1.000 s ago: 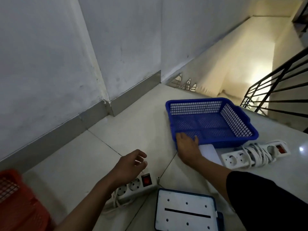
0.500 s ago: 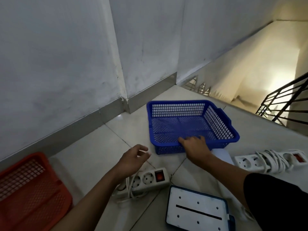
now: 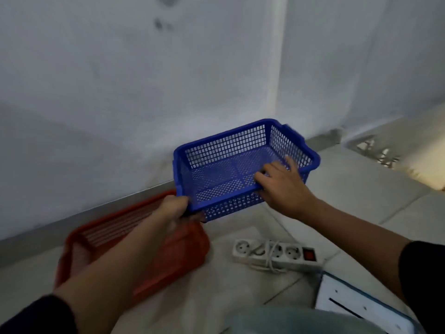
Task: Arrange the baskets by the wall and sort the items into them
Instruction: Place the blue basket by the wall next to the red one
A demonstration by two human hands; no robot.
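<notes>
Both hands grip blue basket (image 3: 231,169) | left hand (image 3: 172,208) near-left corner, right hand (image 3: 281,184) near rim | wall (image 3: 120,92) just beyond | red basket (image 3: 125,242) lower left

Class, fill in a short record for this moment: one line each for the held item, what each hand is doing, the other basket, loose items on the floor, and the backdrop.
Held item: blue plastic mesh basket, tilted, lifted off the floor
Left hand: grips the basket's near left corner
Right hand: grip on the near rim, fingers reaching inside
Other basket: red plastic mesh basket, on the floor beside the wall
Loose items: white power strip with red switch; white blue-edged board
Backdrop: grey wall
</notes>
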